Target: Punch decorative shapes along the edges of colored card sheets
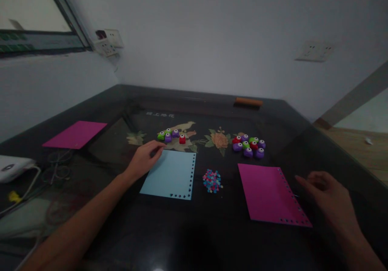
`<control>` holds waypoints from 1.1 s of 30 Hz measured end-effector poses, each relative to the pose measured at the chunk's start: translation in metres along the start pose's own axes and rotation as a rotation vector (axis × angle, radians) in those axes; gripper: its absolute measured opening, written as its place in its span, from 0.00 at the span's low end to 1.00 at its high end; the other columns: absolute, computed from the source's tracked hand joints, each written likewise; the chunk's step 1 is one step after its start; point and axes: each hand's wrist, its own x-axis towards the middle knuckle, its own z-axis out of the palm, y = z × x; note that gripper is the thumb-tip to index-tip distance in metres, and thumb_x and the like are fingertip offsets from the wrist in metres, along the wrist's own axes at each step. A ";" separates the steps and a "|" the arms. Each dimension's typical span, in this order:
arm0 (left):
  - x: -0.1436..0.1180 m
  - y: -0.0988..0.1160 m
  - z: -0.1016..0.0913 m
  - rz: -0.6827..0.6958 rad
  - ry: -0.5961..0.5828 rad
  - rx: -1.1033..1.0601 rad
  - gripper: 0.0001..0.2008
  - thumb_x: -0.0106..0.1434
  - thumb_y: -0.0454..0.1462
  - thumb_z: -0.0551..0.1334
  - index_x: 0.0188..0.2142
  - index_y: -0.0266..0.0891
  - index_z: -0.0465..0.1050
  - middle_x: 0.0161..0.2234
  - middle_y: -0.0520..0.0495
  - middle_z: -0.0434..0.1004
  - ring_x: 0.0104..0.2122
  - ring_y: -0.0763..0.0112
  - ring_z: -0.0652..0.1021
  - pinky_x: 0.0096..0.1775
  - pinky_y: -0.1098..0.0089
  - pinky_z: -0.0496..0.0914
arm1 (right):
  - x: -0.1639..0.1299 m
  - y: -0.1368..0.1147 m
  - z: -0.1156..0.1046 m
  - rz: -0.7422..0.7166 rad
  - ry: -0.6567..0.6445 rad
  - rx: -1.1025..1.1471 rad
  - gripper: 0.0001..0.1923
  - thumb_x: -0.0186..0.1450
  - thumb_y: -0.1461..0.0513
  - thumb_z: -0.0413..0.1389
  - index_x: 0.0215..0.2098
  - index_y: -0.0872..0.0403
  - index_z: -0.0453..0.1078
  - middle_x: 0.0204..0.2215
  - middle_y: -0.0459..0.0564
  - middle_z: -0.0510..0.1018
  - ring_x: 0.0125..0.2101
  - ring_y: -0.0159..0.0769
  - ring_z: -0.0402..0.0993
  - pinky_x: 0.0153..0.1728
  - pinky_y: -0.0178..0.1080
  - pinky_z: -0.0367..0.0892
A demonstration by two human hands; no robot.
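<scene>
Landmark: the light blue sheet (170, 175), lying flat near the middle of the dark desk (169, 238). Far left of it lies a magenta sheet (75, 134). The left hand (144, 158) rests at its upper left corner, fingers (158, 147) loosely curled, touching the corner but clamped on nothing. Behind the sheet stands a row of small punches (170, 135). Just right lies a confetti pile (212, 181); farther right, a punched magenta sheet (271, 195) with a second punch cluster (249, 145) behind it. The right hand (329, 194) hovers beside that sheet's right edge, fingers apart, empty.
</scene>
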 end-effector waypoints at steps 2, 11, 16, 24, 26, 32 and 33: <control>0.001 -0.001 0.001 0.021 -0.027 -0.014 0.12 0.64 0.36 0.52 0.42 0.38 0.71 0.38 0.45 0.75 0.39 0.65 0.75 0.44 0.63 0.69 | -0.002 -0.008 0.001 0.017 0.023 0.089 0.20 0.44 0.49 0.61 0.30 0.49 0.65 0.23 0.47 0.73 0.24 0.42 0.70 0.25 0.42 0.65; -0.001 -0.004 0.001 0.119 -0.048 -0.087 0.11 0.64 0.34 0.53 0.43 0.39 0.70 0.43 0.44 0.73 0.46 0.66 0.73 0.50 0.59 0.67 | -0.045 -0.108 0.043 -0.406 -0.317 0.118 0.09 0.58 0.54 0.56 0.33 0.50 0.71 0.31 0.51 0.78 0.33 0.42 0.75 0.39 0.44 0.69; -0.001 -0.003 0.000 0.090 -0.152 -0.086 0.15 0.62 0.36 0.56 0.49 0.39 0.67 0.48 0.43 0.70 0.50 0.62 0.70 0.52 0.56 0.64 | -0.060 -0.164 0.115 -0.766 -0.617 0.057 0.09 0.61 0.64 0.54 0.40 0.52 0.70 0.38 0.51 0.78 0.40 0.40 0.74 0.42 0.43 0.69; -0.001 -0.009 -0.001 0.042 -0.257 -0.138 0.24 0.59 0.45 0.61 0.54 0.42 0.64 0.53 0.42 0.65 0.54 0.59 0.66 0.55 0.55 0.60 | -0.065 -0.192 0.165 -0.915 -0.591 -0.327 0.19 0.63 0.58 0.55 0.50 0.59 0.68 0.48 0.58 0.72 0.49 0.46 0.67 0.47 0.46 0.66; -0.001 -0.011 -0.002 0.023 -0.275 -0.135 0.25 0.58 0.47 0.62 0.53 0.43 0.65 0.53 0.42 0.65 0.54 0.57 0.66 0.55 0.54 0.60 | -0.066 -0.192 0.172 -0.925 -0.587 -0.405 0.23 0.63 0.55 0.55 0.52 0.59 0.67 0.48 0.59 0.71 0.50 0.48 0.66 0.46 0.46 0.67; -0.002 -0.017 0.002 0.038 -0.325 -0.017 0.33 0.54 0.52 0.64 0.55 0.41 0.64 0.53 0.40 0.64 0.53 0.55 0.65 0.54 0.56 0.60 | -0.071 -0.190 0.181 -0.946 -0.561 -0.529 0.29 0.61 0.50 0.55 0.54 0.61 0.65 0.50 0.62 0.69 0.49 0.52 0.64 0.44 0.48 0.67; -0.002 -0.019 0.003 0.041 -0.322 0.011 0.33 0.54 0.52 0.64 0.55 0.41 0.64 0.53 0.40 0.65 0.52 0.55 0.66 0.53 0.56 0.60 | -0.071 -0.191 0.181 -0.949 -0.559 -0.535 0.29 0.61 0.50 0.55 0.54 0.60 0.65 0.50 0.61 0.69 0.49 0.52 0.64 0.43 0.48 0.67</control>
